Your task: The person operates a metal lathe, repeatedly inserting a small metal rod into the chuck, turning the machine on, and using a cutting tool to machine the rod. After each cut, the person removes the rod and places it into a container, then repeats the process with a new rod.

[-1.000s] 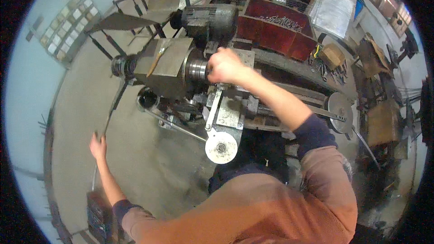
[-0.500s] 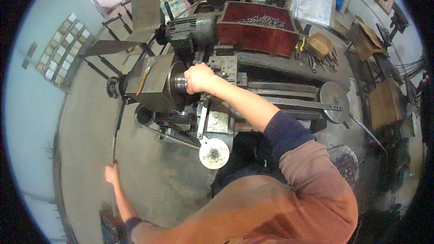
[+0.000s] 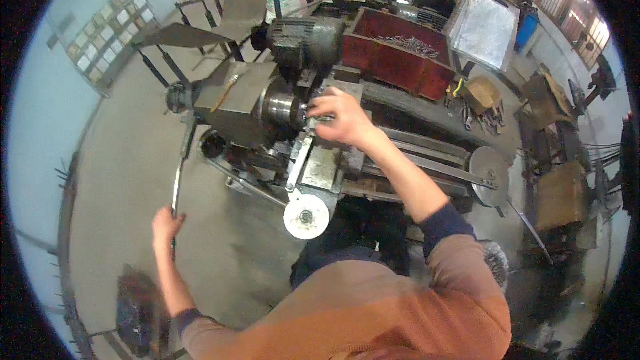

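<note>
A dark metal lathe stands before me, its headstock (image 3: 243,97) at the left and a shiny round chuck (image 3: 283,108) facing right. My left hand (image 3: 165,227) is closed round the lower part of a long metal lever (image 3: 178,180) that hangs from the headstock's left end. Just right of the chuck, my right hand (image 3: 341,117) hovers over the tool slide, its fingers curved and apart. A small bright piece shows at the chuck's nose by the fingertips; its kind is unclear. Below sits a white round handwheel (image 3: 307,217) beside a flat metal arm (image 3: 301,163).
Behind the lathe are a motor (image 3: 303,43) and a red bin (image 3: 400,53) of small metal parts. Wrenches (image 3: 470,117) and a cardboard box (image 3: 481,93) lie at the right. A wooden-handled brush (image 3: 227,92) rests on the headstock. A grey disc (image 3: 489,177) ends the bed.
My right hand has let go of the chuck and shifted right, its fingers loosening. My left hand has risen with the lever still in it. The whole view has shifted slightly.
</note>
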